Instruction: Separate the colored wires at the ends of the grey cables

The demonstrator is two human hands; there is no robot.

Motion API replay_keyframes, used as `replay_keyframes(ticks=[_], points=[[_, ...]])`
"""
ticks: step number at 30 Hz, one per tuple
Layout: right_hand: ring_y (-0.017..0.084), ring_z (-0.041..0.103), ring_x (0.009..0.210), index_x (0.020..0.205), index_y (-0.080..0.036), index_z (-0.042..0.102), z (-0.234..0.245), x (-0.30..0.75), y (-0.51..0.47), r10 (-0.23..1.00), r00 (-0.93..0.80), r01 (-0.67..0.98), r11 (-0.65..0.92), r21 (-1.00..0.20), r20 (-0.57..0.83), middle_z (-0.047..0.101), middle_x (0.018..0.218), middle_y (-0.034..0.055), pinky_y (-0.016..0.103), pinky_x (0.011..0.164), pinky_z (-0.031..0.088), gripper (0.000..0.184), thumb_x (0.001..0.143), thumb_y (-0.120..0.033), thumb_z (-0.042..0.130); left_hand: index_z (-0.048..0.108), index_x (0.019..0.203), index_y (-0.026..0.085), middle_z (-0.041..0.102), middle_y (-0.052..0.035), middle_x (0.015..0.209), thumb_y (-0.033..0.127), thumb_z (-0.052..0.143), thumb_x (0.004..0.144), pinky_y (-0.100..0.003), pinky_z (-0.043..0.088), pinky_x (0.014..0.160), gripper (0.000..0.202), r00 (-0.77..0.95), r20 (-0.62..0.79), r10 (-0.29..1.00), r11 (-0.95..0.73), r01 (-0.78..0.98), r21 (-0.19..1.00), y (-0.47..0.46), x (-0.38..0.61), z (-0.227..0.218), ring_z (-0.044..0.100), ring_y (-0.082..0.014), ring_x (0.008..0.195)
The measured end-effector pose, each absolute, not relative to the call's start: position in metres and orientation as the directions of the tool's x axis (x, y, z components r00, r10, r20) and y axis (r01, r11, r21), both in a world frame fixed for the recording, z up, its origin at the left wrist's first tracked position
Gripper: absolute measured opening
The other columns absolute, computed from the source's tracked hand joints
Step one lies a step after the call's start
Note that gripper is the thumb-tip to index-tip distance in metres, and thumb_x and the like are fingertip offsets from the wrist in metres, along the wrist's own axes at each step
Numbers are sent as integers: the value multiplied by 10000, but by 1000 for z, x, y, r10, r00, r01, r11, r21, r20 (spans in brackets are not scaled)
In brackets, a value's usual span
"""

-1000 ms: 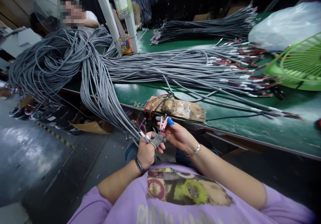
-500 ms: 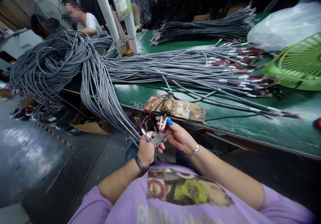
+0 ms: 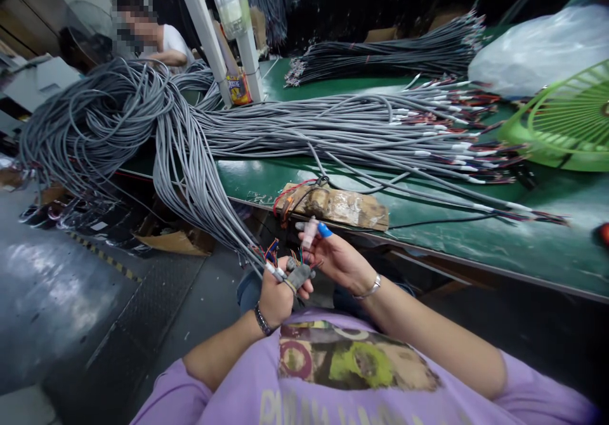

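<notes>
Gripping grey cables [image 3: 240, 238] just nearside of the wooden block [image 3: 354, 209], the left hand [image 3: 277, 299] has coloured wires [image 3: 271, 248] already exposed but seemingly unfinished, while the right hand [image 3: 346, 264] pinches a blurred pink piece [image 3: 310, 233] beside the block!

Gray cables [image 3: 200, 190] in left grip [image 3: 278, 295], green bench [image 3: 254, 176]

grey-tipped left hand [image 3: 277, 297] was curled tight, blue-tipped right hand [image 3: 346, 264] was pinched beside it, bare forearms [image 3: 432, 336] slanted inward
</notes>
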State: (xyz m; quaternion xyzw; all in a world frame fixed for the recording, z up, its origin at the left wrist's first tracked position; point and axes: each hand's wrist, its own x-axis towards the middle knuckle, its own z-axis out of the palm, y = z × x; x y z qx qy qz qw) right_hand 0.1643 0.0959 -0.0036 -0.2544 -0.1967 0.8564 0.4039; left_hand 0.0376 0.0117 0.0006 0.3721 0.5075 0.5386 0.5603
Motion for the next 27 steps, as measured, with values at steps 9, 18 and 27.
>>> replay_keyframes(ticks=[9, 18, 27], points=[[111, 589, 658, 833, -193, 726, -3, 163, 97, 810, -529, -576, -561, -594, -253, 683, 756, 10, 227, 591, 496, 327, 695, -483, 785, 596, 685, 143, 642, -4, 540, 474, 700, 766, -162, 393, 391, 356, -179, -157, 971, 108, -259, 960, 17, 42, 3, 528, -68, 396], [122, 574, 635, 824, -199, 726, -8, 160, 99, 802, -508, -593, -590, -548, -314, 700, 753, 9, 242, 587, 489, 305, 657, -435, 824, 616, 707, 136, 620, 7, 511, 452, 721, 743, -161, 372, 379, 334, -161, -208, 965, 162, -260, 952, 24, 45, 1, 506, -64, 373], [113, 584, 633, 793, -188, 679, -2, 170, 96, 738, -615, -495, -635, -593, -277, 673, 751, 11, 239, 589, 487, 411, 688, -581, 741, 594, 692, 149, 639, -2, 535, 493, 702, 755, -161, 389, 393, 367, -142, -187, 972, 150, -233, 961, 15, 36, -5, 524, -67, 388]])
